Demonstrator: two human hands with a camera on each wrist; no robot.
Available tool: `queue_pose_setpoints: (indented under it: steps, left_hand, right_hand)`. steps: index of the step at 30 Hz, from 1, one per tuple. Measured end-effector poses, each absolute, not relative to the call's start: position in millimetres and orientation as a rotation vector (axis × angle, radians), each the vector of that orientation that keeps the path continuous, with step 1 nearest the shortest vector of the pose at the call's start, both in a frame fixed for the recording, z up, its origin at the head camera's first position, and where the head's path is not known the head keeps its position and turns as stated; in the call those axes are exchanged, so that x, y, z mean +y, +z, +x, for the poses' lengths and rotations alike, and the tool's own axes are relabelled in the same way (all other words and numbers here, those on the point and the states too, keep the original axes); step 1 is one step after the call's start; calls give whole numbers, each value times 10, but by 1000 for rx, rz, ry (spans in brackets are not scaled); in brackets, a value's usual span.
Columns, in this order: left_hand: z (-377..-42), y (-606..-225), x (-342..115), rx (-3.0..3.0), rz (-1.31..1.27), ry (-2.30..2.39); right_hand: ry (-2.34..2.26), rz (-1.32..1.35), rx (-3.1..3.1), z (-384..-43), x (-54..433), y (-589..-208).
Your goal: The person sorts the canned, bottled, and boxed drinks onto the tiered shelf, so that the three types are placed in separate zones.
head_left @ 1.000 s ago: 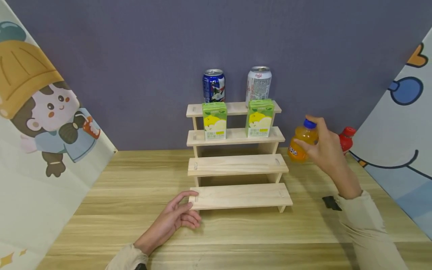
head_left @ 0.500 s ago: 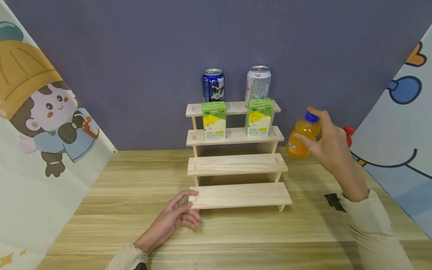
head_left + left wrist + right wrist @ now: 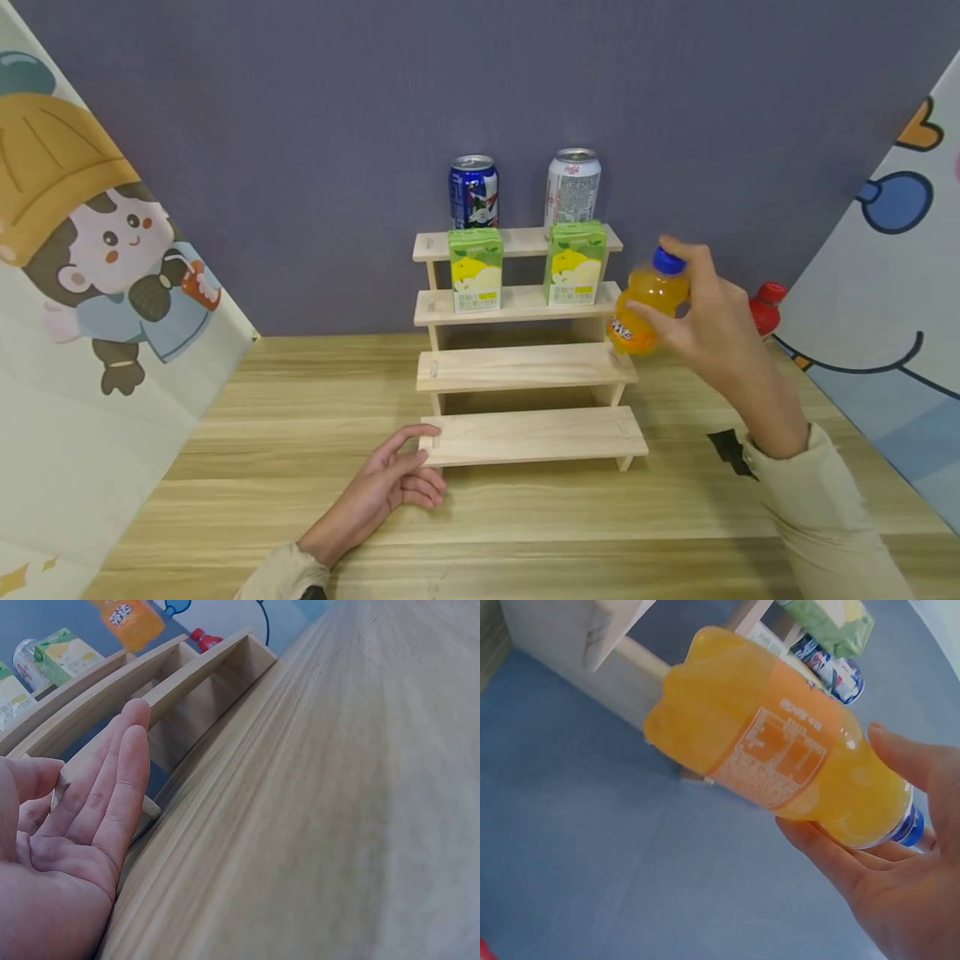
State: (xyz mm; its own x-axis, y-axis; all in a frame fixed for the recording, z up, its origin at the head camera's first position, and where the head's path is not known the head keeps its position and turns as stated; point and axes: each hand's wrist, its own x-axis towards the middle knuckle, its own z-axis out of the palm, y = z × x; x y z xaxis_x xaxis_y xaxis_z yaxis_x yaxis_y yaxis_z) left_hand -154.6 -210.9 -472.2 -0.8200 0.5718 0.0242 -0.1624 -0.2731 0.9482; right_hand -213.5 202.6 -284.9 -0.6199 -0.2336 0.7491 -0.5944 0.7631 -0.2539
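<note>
My right hand holds a small bottle of orange soda with a blue cap, thumb and fingers around its upper part. The bottle is tilted, in the air beside the right end of the wooden step shelf. Its label faces the right wrist camera, where the orange bottle fills the middle. At the lowest step's left end, my left hand pinches the board between thumb and forefinger; the other fingers extend below it in the left wrist view.
Two green juice boxes stand on the second step from the top. Behind them on the top step are a blue can and a white can. A red-capped bottle is partly hidden behind my right hand. Black tape lies near the right sleeve.
The orange soda bottle rises slightly, then travels left with my right hand toward the step shelf. My left hand stays at the lowest step.
</note>
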Motion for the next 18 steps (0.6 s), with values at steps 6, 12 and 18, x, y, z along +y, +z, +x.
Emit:
queue_pose_setpoints:
  steps: [6,12,18]
  left_hand:
    - [-1538,-4727,-2109,1524,508,2130]
    - [-1542,-4738,-2102,1532,523,2132]
    - [-1546,-4744,-2112,1540,526,2139]
  right_hand:
    - [673,679,-2215,-2128,1850,-2848]
    - [717,728,-2199,-2145,1641,-2815]
    - [715,806,-2190,-2172,1414,-2769]
